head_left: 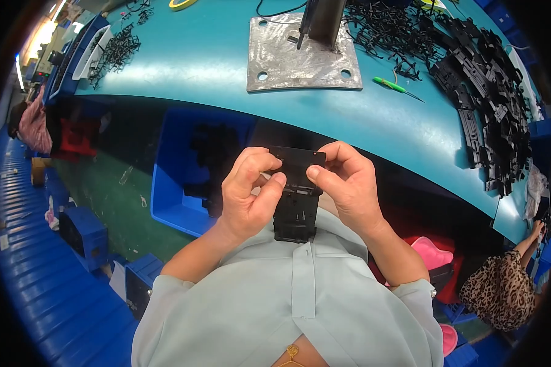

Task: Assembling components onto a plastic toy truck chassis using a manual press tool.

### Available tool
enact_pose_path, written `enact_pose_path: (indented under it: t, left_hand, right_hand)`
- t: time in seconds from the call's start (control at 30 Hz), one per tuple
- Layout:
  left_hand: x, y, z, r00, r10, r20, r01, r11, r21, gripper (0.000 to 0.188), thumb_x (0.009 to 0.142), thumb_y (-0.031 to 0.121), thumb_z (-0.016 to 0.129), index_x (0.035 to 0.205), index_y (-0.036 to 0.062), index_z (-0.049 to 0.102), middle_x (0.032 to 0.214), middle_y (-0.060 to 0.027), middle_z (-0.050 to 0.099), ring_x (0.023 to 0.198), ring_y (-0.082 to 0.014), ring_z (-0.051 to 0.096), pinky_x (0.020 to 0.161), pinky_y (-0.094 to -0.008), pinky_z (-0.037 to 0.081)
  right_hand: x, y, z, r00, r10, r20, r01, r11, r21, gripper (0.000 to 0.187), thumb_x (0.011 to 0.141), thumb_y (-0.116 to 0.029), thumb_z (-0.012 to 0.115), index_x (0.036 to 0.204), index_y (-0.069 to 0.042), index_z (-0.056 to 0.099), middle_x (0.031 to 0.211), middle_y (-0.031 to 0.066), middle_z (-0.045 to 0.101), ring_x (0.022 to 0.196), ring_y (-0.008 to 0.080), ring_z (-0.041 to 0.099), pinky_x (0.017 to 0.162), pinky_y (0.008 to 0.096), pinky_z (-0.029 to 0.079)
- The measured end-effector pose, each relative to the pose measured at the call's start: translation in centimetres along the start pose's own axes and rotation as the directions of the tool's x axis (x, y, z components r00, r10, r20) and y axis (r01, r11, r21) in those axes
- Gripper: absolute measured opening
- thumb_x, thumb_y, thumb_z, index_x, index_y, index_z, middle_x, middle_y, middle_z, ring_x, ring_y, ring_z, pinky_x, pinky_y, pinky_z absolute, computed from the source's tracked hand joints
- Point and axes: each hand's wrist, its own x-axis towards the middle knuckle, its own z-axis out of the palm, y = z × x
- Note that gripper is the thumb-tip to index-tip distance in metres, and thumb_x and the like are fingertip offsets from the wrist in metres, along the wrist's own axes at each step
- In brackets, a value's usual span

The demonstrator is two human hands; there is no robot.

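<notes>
Centrally, a black plastic part (296, 214), oblong and slotted, lies between the bench and the pale, soft-creased shirt (263, 287). The left hand (248, 194) and right hand (352, 189) pinch its upper end, fingers curled. Beyond, a scuffed, square metal plate (288, 64) rests on the smooth teal bench (190, 55), ridged black mouldings (480, 85) heaped rightward.

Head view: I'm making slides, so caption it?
Left hand and right hand hold a black part near a teal bench.

Left hand (249, 194), right hand (353, 189) near each other, pinching.
</notes>
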Motion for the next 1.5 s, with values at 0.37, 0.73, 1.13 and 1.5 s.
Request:
enact_pose_path:
  t: [0.37, 0.73, 1.13, 1.5]
  left_hand:
    - [0.3, 0.4, 0.1, 0.994, -0.106, -0.041, 0.108, 0.993, 0.054, 0.017, 0.077, -0.009, 0.058, 0.090, 0.0013, 0.054, 0.087, -0.0066, 0.055, 0.068, -0.0091, 0.051, 0.049, -0.0215, 0.041]
    - [0.4, 0.8, 0.7, 0.972, -0.202, -0.116, 0.193, 0.978, -0.080, 0.013, 0.083, -0.006, 0.059, 0.089, 0.0012, 0.051, 0.087, -0.0025, 0.051, 0.070, -0.0055, 0.051, 0.057, -0.0197, 0.043]
    - [2.0, 1.0, -0.1, 0.792, -0.588, 0.167, 0.573, 0.619, -0.538, 0.010, 0.086, 0.001, 0.053, 0.095, 0.0003, 0.057, 0.086, -0.0048, 0.062, 0.077, -0.0093, 0.056, 0.071, -0.0258, 0.047]
    - [2.7, 1.5, 0.9, 0.900, -0.429, -0.078, 0.338, 0.799, -0.497, 0.007, 0.089, 0.000, 0.054, 0.094, 0.0007, 0.057, 0.085, -0.0030, 0.061, 0.074, -0.0054, 0.055, 0.068, -0.0209, 0.046]
  right_hand:
    - [0.3, 0.1, 0.2, 1.000, 0.010, -0.001, -0.010, 1.000, -0.027, 0.009, 0.083, -0.001, 0.063, 0.090, -0.001, 0.057, 0.082, 0.0002, 0.059, 0.073, 0.0048, 0.053, 0.066, 0.0214, 0.045]
    - [0.3, 0.3, 0.0, 0.999, -0.037, 0.011, 0.038, 0.997, -0.074, 0.010, 0.083, -0.002, 0.063, 0.090, -0.001, 0.055, 0.082, 0.0001, 0.058, 0.073, 0.0049, 0.053, 0.064, 0.0216, 0.045]
    - [0.3, 0.1, 0.0, 0.999, -0.027, -0.029, 0.028, 0.999, 0.028, 0.012, 0.081, -0.006, 0.067, 0.087, -0.002, 0.057, 0.079, -0.0012, 0.059, 0.069, 0.0031, 0.052, 0.062, 0.0191, 0.045]
    - [1.3, 0.2, 0.5, 0.819, -0.563, -0.114, 0.440, 0.742, -0.505, 0.021, 0.074, -0.003, 0.074, 0.092, -0.002, 0.061, 0.084, 0.0062, 0.061, 0.077, 0.0165, 0.056, 0.065, 0.0275, 0.046]
